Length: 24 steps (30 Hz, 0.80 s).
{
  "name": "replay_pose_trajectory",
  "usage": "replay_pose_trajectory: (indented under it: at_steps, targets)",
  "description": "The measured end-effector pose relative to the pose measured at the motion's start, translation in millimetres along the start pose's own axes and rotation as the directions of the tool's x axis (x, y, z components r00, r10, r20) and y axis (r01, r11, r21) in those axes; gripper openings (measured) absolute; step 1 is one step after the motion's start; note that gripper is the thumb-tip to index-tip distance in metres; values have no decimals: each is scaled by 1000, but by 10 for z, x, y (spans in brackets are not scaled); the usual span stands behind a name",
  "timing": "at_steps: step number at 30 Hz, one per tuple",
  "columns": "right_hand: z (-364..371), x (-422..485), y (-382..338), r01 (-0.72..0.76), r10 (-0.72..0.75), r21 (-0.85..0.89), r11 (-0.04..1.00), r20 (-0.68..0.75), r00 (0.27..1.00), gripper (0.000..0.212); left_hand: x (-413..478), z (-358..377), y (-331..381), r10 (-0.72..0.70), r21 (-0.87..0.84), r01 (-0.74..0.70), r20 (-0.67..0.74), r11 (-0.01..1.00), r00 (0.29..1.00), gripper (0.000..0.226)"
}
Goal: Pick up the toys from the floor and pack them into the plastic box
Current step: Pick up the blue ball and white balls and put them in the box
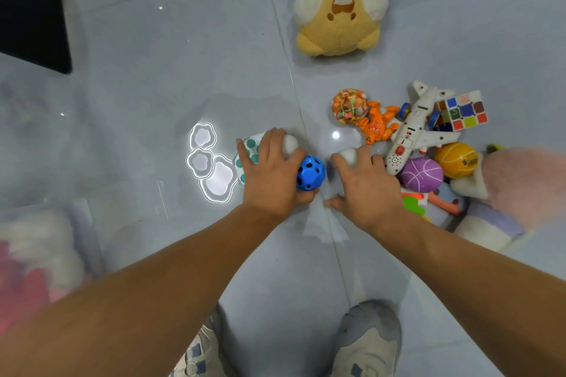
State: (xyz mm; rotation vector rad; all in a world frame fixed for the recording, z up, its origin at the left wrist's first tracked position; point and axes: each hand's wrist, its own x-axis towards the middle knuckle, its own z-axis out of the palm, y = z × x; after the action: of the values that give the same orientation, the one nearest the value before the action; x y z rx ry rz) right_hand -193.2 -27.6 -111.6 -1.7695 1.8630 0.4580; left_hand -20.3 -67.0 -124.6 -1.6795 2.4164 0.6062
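Note:
My left hand [271, 173] lies over a white toy with teal dots [249, 147] on the floor. Its thumb and forefinger wrap a blue ball with holes [311, 173], and a white ball [290, 144] shows past its fingertips. My right hand [364, 185] is spread flat beside it, fingertips touching another white ball [349, 156], thumb apart. Right of that hand lies a heap of toys: a white airplane [410, 128], a puzzle cube [462, 112], an orange figure [378, 127], a purple ball [422, 174] and an orange ball [456, 159]. The translucent plastic box [82, 223] stands at lower left with soft toys inside.
A yellow plush bear [340, 3] lies far ahead on the grey tiles. A pink and white plush [520, 180] sits at the right edge. A dark object [30, 9] fills the upper left corner. My shoes [367, 343] are at the bottom.

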Motion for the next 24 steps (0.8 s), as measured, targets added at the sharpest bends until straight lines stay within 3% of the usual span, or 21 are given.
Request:
replay_pose_trajectory:
  at_steps: [3, 6, 12, 19, 24]
  targets:
    - [12, 7, -21, 16, -16, -17, 1000, 4, 1000, 69, -64, -96, -64, -75, -123, 81, 51, 989, 996, 62]
    - [-94, -49, -15, 10, -10, 13, 1000, -18, 1000, 65, -191, -226, -39, -61, -180, 79, 101, 980, 993, 65]
    - [-820, -572, -285, 57, -54, 55, 997, -68, 996, 66, -623, -865, 26, -105, -233, 132, 127, 964, 986, 64]
    - [-1761, -1463, -1250, 234, -233, 70, 970, -29, 972, 71, -1617, -2075, -252, -267, -299, 277, 75, 913, 961, 63]
    - [-2039, -1861, -2217, 433, -436, 57, 899, 46, 899, 72, -2470, -2640, -816, -430, -319, 425, 59, 847, 901, 63]
